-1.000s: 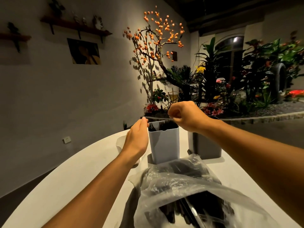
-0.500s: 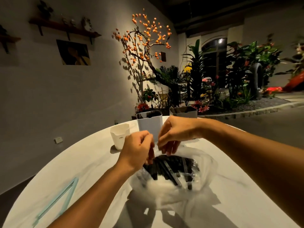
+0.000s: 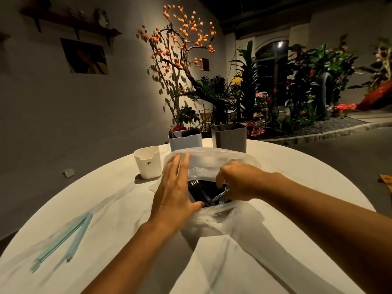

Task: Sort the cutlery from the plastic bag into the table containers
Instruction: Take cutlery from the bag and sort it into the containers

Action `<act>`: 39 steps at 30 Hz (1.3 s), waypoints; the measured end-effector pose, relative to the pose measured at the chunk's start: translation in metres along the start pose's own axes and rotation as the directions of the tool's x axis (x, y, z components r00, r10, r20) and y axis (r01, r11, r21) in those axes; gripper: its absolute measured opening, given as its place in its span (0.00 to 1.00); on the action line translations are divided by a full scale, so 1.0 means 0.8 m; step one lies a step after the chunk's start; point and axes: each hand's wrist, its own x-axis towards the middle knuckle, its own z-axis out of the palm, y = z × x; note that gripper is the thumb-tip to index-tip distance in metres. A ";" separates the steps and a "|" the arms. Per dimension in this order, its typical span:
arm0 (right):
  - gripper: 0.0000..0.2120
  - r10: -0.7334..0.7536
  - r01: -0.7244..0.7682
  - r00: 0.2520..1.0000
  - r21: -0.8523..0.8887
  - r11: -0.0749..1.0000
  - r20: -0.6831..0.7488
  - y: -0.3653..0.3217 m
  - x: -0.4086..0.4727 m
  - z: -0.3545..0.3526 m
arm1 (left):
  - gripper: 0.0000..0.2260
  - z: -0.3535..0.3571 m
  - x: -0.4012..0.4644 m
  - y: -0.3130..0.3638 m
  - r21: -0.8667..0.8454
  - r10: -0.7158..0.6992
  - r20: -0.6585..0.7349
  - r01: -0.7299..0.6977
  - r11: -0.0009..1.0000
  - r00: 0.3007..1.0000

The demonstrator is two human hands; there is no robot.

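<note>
A clear plastic bag [image 3: 212, 160] lies open on the white round table [image 3: 106, 198], with black cutlery [image 3: 199, 192] inside. My left hand [image 3: 174, 192] lies flat against the bag's left side, fingers stretched out and thumb at the rim. My right hand [image 3: 237, 181] reaches into the bag's mouth, its fingers pinched on a clear plastic cutlery piece [image 3: 219, 197]. Behind the bag stand a small white container [image 3: 148, 164], a pale blue-grey container [image 3: 184, 143] with dark cutlery in it, and a dark grey container [image 3: 230, 137] that also holds cutlery.
Pale teal strips [image 3: 61, 238] lie on the table at the near left. Beyond the table's far edge are a wall, a tree with orange fruit and a bed of plants. Something brown [image 3: 385, 181] shows on the floor at the right.
Both hands came back from the pale container to the bag. My left hand has flattened against the bag's side and my right hand has gone down into its mouth.
</note>
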 end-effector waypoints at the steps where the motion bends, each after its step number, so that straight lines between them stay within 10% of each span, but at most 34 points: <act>1: 0.10 0.007 -0.006 1.000 0.055 0.998 -0.020 -0.006 0.005 0.005 | 0.56 0.003 0.000 -0.001 -0.029 -0.001 -0.017 0.000 1.000 1.000; 10: 0.30 0.251 -0.238 0.961 0.119 0.964 -0.113 -0.034 0.019 0.088 | 0.55 0.042 -0.015 -0.024 -0.212 -0.029 -0.096 0.008 0.977 0.995; 19: 0.26 0.265 -0.246 0.955 0.142 0.959 -0.132 -0.051 0.020 0.079 | 0.49 0.038 -0.026 -0.022 -0.231 0.022 0.018 -0.018 0.973 1.000; 25: 0.12 0.302 -0.275 0.942 0.181 0.944 -0.143 -0.056 0.008 0.082 | 0.33 0.031 -0.040 -0.019 -0.396 -0.196 -0.028 0.169 0.903 0.980; 39: 0.18 0.280 -0.276 0.955 0.054 0.960 -0.100 -0.050 -0.002 0.075 | 0.26 0.028 -0.045 -0.014 -0.360 -0.244 -0.034 0.215 0.908 0.969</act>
